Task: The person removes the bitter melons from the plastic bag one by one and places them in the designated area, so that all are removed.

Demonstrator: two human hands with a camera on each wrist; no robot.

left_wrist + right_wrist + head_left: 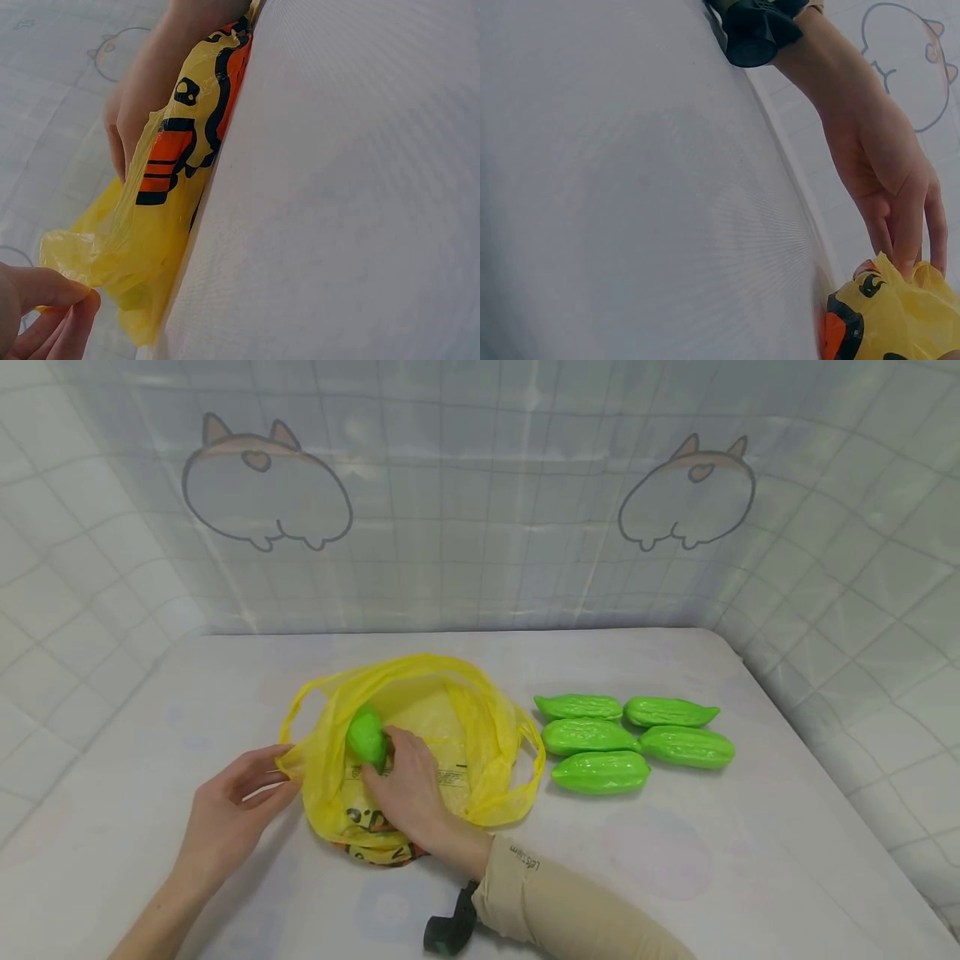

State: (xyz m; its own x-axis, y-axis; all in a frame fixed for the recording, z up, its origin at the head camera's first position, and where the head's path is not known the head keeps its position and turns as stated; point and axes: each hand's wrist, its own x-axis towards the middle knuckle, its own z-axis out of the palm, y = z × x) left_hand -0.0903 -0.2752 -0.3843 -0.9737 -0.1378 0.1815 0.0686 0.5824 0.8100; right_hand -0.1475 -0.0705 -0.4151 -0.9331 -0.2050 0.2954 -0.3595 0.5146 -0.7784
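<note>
A yellow plastic bag (480, 777) lies on the table with its mouth spread wide. At its left rim, my left hand (236, 806) pinches the plastic between thumb and fingers; the pinch also shows in the left wrist view, where the bag (150, 247) has orange and black print. Inside the bag's mouth, my right hand (411, 785) grips a glossy green bitter melon (366, 735) at the bag's left side. In the right wrist view the right hand's fingertips are hidden behind the yellow plastic (915, 315).
To the right of the bag, several more bitter melons (600, 773) lie grouped in two columns on the white table (750, 860). A black curved object (450, 931) is beside the right sleeve (570, 902). Tiled-pattern curtains (480, 527) stand behind and at both sides.
</note>
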